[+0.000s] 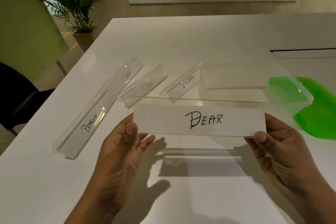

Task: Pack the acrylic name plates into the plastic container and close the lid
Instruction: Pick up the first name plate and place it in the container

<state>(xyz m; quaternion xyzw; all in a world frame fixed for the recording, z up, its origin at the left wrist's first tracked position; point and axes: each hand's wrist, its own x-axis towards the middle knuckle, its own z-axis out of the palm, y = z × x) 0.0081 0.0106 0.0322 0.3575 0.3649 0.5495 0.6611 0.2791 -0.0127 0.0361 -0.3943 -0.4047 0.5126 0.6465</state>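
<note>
I hold a clear acrylic name plate marked "BEAR" above the white table, my left hand pinching its left end and my right hand pinching its right end. Behind it lie more plates on the table: "PENGUIN" at the left, "TIGER", "DOG" and "ZEBRA". The clear plastic container stands just behind the held plate, partly hidden by it. Its green lid lies at the right, partly under the container's corner.
The white table has its left edge running diagonally from front left to back. A black chair sits off that edge, and a potted plant stands on the floor beyond. A dark slot crosses the table's right side.
</note>
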